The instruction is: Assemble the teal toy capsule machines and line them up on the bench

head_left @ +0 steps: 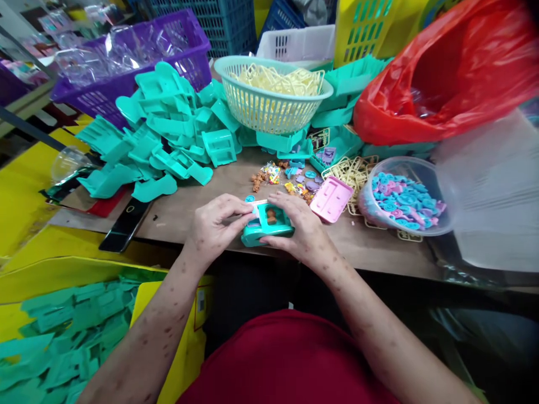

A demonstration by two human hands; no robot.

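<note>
Spreading from nine o'clock, a yellow bin at the lower left holds stacked teal plastic pieces, and a dark phone lies on the edge of the brown worktable just above it. At about eleven o'clock a purple basket of clear plastic shells sits behind a loose heap of teal housings. Toward twelve o'clock stands a pale green round basket filled with cream-coloured sprues, with blue, white and yellow crates behind it. At the centre of the table's near edge, the left hand pinches the left end of a small teal toy case, thumb and fingers closed on it, while the right hand cups and grips its right side; the case sits just above the table edge, a brown piece showing inside it. Just beyond the hands lies a scatter of small coloured parts. At about two o'clock from the case a pink lid lies flat, then a clear bowl of blue and pink pieces, and a red plastic bag bulks up at one o'clock.
</note>
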